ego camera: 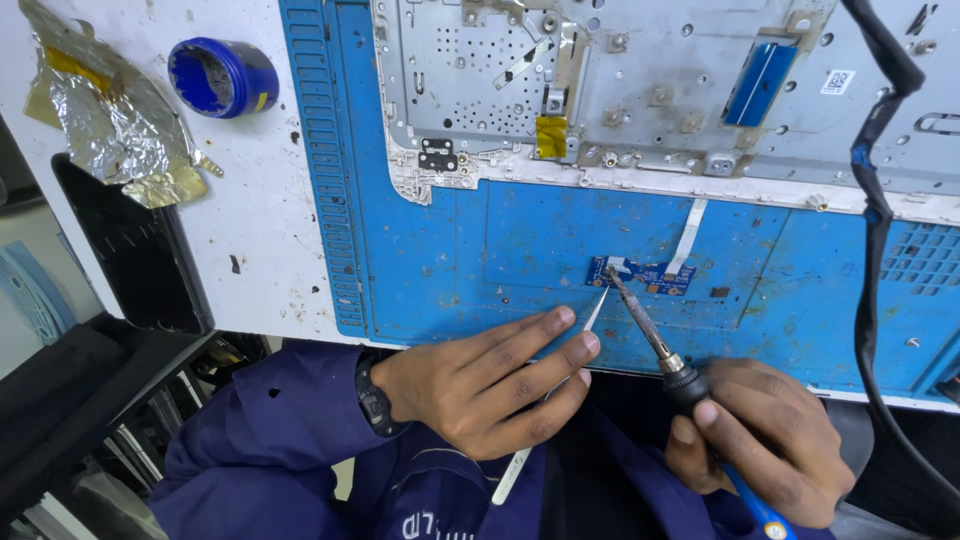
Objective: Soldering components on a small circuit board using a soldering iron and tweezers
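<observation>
Far left at 10 o'clock: crumpled foil sheet (115, 115) on the white bench (250, 230), round blue tin (222, 76) just right of it, lid off. Black flat slab (135, 250) at 9 o'clock at the bench edge.

Blue work mat (480, 250) fills the centre. Grey laptop chassis (650, 90) lies across its top from 12 to 2 o'clock.

Left hand (480, 385) at 6 o'clock, black watch on the wrist, fingers closed around white tweezers (560, 390); tweezer tip points toward 1 o'clock, reaching the left end of the small blue circuit board (640, 274).

Board sits flat on the mat just right of centre, white ribbon cable (688, 232) running from it up to the chassis.

Right hand (760, 440) at 5 o'clock, clamped on the soldering iron (660, 345); iron slants toward 11 o'clock, tip touching the board's left end, just beside the tweezer tip.

Black cable (872, 220) hangs down the right side, 1 to 4 o'clock.
</observation>
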